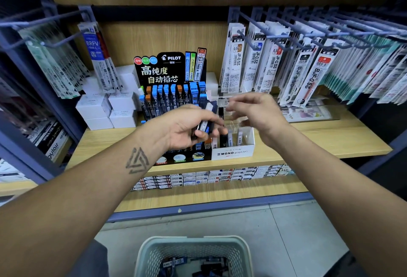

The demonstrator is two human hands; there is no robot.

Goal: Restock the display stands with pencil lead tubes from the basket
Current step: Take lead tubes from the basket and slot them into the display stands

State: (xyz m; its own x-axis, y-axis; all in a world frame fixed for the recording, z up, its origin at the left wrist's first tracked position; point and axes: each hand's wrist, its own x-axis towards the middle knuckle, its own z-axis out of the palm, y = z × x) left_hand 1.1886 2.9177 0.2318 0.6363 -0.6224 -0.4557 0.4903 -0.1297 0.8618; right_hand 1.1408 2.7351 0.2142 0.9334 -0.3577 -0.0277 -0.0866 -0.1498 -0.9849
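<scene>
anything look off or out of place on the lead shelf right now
Nothing is spilled or damaged. The Pilot stand and the white Mono graph stand sit upright on the shelf. The Mono stand looks sparse, with only a few tubes in its front row. The left hand holds a bunch of tubes; the right hand is blurred.

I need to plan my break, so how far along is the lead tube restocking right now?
Roughly midway, as a guess. Done: the black Pilot stand looks mostly full of tubes. In hand: the left hand holds a bunch of lead tubes over the stands, while the right hand, blurred, reaches above the white Mono stand, which shows only a few tubes. Left: the basket on the floor has more tubes in it.
</scene>
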